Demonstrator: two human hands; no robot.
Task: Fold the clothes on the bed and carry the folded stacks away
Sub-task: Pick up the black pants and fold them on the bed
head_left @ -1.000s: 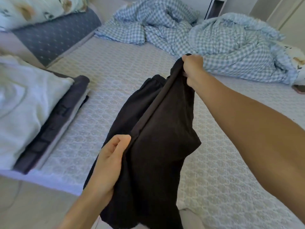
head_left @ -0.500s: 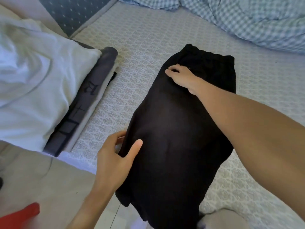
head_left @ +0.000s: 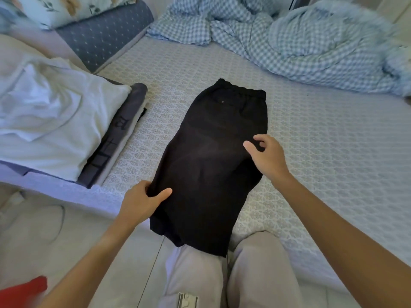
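Right hand [head_left: 268,157] has slid down black shorts [head_left: 213,156], fingers loose; left hand [head_left: 142,202] pinches the edge. Smooth flat, then fold hem to waistband.

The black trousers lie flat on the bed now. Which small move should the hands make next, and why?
Probably fold the hanging leg end up toward the waistband. The black trousers lie lengthwise on the bed, lower end over the edge; the left hand already grips the left edge, and the right hand is over the middle.
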